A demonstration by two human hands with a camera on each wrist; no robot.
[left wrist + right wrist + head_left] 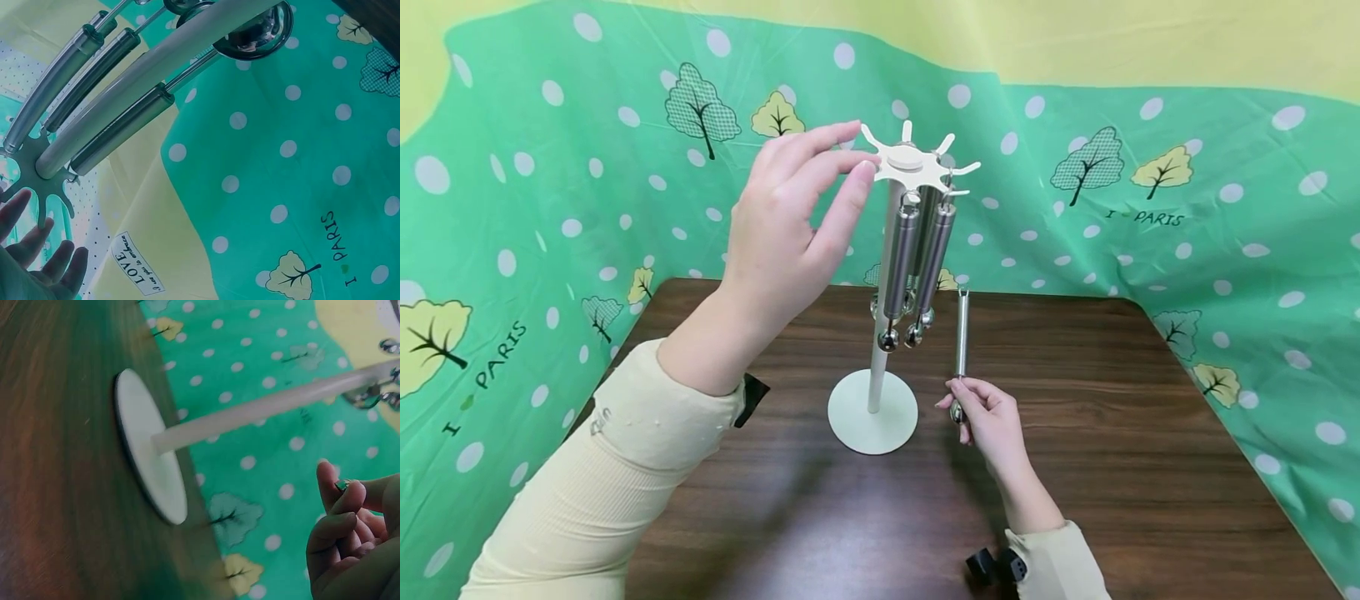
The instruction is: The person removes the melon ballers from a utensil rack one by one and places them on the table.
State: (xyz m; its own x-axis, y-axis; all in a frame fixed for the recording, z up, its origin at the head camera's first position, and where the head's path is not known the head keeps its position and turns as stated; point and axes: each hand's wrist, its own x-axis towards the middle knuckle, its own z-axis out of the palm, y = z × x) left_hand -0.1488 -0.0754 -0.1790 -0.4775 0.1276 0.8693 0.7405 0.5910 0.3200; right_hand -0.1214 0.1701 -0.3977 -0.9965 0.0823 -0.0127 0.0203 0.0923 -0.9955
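A white utensil rack (906, 158) stands upright, its pronged top on a pole above a round base (872, 429). At the top, my left hand (793, 212) pinches the rack's left edge between thumb and fingers; in the left wrist view the fingers (34, 244) lie at the prongs. Several steel utensils (901, 258) hang from the right and near prongs, shiny rounded ends down. Right of the base, my right hand (988, 417) holds another steel utensil (962, 333) near its rounded lower end, handle upward. The right wrist view hides most of that utensil behind the fingers.
The rack stands on a dark wooden table (1075, 400). Behind and beside the table hangs a green and yellow cloth (1150, 250) with white dots and printed trees. A black wrist device (996, 567) sits by the right cuff.
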